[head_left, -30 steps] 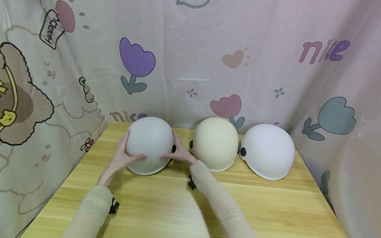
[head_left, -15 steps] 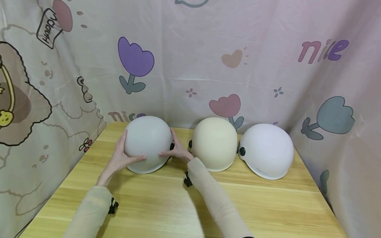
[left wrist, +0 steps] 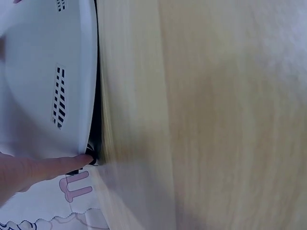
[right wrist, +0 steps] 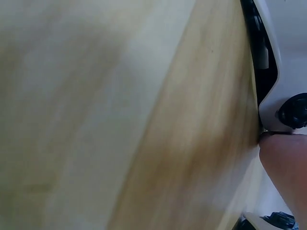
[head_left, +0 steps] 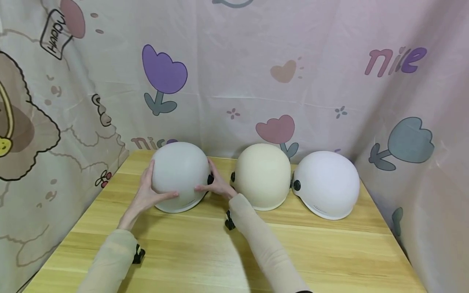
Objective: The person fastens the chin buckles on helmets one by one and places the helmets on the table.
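Note:
A pale grey helmet (head_left: 179,169) sits dome up at the left rear of the wooden table. My left hand (head_left: 147,194) grips its left side, thumb across the near face and the other fingers mostly hidden behind. From the right side my right hand (head_left: 217,185) holds it too, beside a black round knob (head_left: 210,179). Slotted vents and the rim of the grey helmet (left wrist: 41,91) appear in the left wrist view, with a fingertip at the rim. In the right wrist view, a finger touches the helmet's edge (right wrist: 280,62) below the knob.
A cream helmet (head_left: 263,177) stands to the right of the grey one, a small gap apart. Beyond it is a white helmet (head_left: 327,185), close against the cream one. A printed curtain (head_left: 227,73) hangs behind the wooden table (head_left: 190,256).
The whole head view has shifted slightly left. Both hands keep their hold on the grey helmet, which has barely moved relative to the table.

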A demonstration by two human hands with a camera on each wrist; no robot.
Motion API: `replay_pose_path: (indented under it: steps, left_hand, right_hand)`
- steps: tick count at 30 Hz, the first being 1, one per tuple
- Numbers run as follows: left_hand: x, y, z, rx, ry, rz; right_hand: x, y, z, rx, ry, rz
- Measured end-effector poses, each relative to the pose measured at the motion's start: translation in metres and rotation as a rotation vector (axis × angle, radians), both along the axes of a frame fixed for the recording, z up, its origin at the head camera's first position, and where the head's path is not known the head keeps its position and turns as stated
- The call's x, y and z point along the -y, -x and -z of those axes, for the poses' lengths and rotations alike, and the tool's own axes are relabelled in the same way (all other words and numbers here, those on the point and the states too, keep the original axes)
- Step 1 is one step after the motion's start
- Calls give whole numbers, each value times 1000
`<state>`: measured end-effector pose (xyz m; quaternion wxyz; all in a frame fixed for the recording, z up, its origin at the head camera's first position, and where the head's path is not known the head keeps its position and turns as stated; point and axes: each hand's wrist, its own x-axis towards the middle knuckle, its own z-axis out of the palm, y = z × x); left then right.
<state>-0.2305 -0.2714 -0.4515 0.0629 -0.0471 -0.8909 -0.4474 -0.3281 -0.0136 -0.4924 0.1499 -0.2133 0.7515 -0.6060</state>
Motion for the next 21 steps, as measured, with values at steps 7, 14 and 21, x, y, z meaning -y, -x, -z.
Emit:
replay_pose_path:
  steps: [7,14,21]
  left_hand:
    - [0,0,1,-10,7,-10]
    - [0,-3,0,-4,22,-25]
    - [1,-3,0,0,28,-34]
  right_hand:
    - [-1,1,2,-13,-24,-8]
    - [1,0,2,2,-39,-11]
    - [2,0,1,10,-52,28]
